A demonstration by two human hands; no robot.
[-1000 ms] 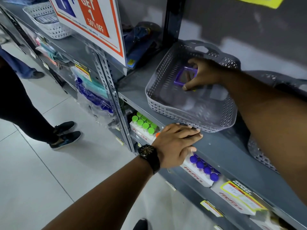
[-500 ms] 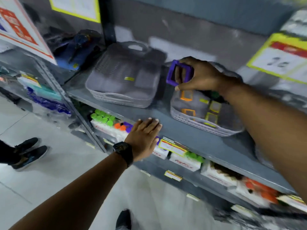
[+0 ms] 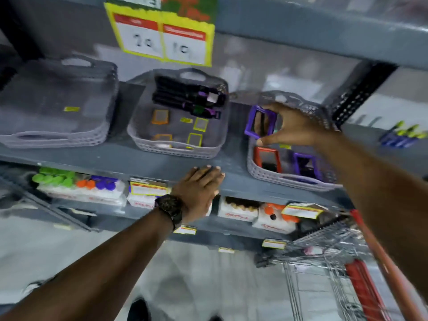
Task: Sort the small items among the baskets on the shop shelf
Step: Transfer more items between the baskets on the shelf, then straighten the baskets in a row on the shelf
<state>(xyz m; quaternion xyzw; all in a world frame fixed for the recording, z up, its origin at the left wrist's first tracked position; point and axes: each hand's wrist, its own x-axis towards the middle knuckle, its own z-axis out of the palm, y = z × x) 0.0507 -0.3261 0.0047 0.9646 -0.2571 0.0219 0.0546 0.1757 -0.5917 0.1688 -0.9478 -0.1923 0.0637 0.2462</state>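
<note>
My right hand [image 3: 289,126] grips a small purple square frame [image 3: 251,122] and holds it over the left part of the right grey basket [image 3: 289,179]. That basket holds a red frame [image 3: 266,156] and another purple frame [image 3: 305,163]. The middle grey basket [image 3: 176,149] contains orange and yellow frames and dark markers at its back. A stack of grey baskets [image 3: 58,137] at the left holds only a small yellow label. My left hand [image 3: 199,188], with a dark watch on its wrist, rests flat on the shelf's front edge, fingers together.
The grey metal shelf [image 3: 115,158] carries the baskets. Below it sit boxes of green, orange and purple capped items [image 3: 76,184]. A yellow price sign [image 3: 162,35] hangs above. A wire shopping cart with red trim [image 3: 335,262] stands at the lower right.
My right hand has carried the purple frame rightward, from the left basket past the middle one to over the right basket. My left hand has slid right along the shelf edge.
</note>
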